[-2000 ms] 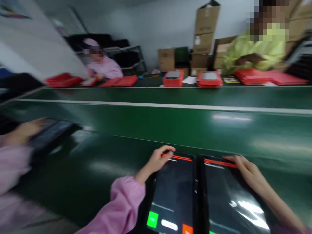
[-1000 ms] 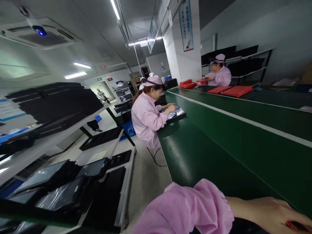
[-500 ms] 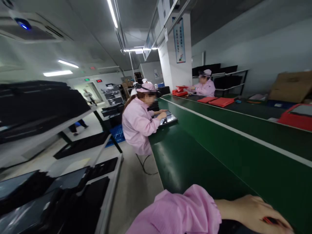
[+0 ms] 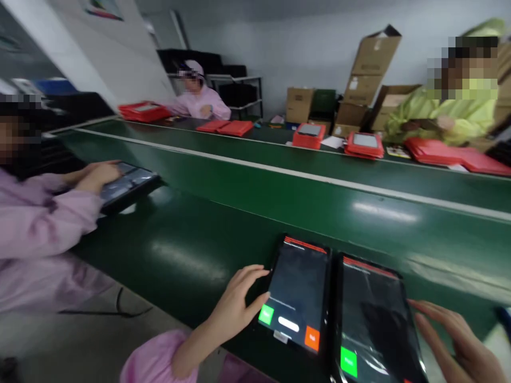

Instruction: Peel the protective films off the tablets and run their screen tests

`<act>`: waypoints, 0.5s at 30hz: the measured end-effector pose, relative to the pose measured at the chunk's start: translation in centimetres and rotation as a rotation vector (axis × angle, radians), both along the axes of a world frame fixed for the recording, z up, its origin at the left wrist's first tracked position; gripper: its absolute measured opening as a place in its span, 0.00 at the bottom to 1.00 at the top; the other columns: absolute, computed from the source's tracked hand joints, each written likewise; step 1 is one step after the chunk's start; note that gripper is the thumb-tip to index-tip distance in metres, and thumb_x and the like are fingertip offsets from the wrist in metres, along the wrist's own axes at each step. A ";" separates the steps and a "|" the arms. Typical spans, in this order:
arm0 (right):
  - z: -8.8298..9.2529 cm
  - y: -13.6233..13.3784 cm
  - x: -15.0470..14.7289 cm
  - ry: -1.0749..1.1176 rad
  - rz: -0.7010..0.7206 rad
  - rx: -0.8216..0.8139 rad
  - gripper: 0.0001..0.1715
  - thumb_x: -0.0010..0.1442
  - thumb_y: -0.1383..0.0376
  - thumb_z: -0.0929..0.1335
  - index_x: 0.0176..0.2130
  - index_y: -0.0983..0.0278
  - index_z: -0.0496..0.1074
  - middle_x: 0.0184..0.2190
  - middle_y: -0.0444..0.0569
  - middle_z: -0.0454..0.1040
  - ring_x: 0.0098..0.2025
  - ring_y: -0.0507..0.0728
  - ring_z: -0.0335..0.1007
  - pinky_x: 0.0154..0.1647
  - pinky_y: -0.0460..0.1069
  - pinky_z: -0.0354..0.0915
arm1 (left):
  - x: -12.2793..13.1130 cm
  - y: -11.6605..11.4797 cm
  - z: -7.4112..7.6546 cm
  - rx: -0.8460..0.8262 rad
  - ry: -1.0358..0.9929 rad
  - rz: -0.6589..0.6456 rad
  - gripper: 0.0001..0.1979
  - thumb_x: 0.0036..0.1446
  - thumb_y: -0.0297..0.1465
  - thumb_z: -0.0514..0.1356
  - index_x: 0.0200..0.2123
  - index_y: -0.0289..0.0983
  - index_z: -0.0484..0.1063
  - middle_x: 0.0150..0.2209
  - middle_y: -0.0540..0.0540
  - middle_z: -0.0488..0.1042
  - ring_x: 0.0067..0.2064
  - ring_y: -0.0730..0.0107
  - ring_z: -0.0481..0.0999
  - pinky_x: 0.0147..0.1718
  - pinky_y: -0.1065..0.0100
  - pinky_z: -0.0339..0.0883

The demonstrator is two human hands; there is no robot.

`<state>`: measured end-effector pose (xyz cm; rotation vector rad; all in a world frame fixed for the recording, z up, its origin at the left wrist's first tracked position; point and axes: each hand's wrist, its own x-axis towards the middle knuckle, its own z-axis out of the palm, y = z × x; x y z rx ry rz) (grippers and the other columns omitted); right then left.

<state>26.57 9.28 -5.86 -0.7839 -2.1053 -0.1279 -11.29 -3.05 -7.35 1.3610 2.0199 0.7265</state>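
On the near part of the green counter (image 4: 191,229), we see the left tablet (image 4: 299,287) and the right tablet (image 4: 373,319) lying screen up, a narrow gap between them. We judge them stiff and moderately heavy, with slick, scratch-prone glass, so we would hold the dark frames by both long sides and keep pressure off the screens. Our left grip (image 4: 239,298) is loosely spread, its fingertips at the left tablet's left edge; our right grip (image 4: 459,340) is also unclosed by the right tablet's right edge, though we cannot tell whether it touches. Half a second ago our view faced left, with both screens out of sight; now they are back in view. Compared with the earliest view, both hands sit nearer to us along the outer sides, away from the far corners.
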 end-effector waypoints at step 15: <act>-2.0 -8.5 -2.7 -0.109 0.171 -0.192 0.11 0.74 0.70 0.60 0.48 0.65 0.70 0.45 0.47 0.72 0.47 0.52 0.63 0.51 0.48 0.58 | -2.1 -1.7 -2.5 -0.033 -0.125 0.315 0.62 0.21 0.74 0.58 0.59 0.46 0.65 0.65 0.53 0.61 0.67 0.63 0.66 0.74 0.50 0.61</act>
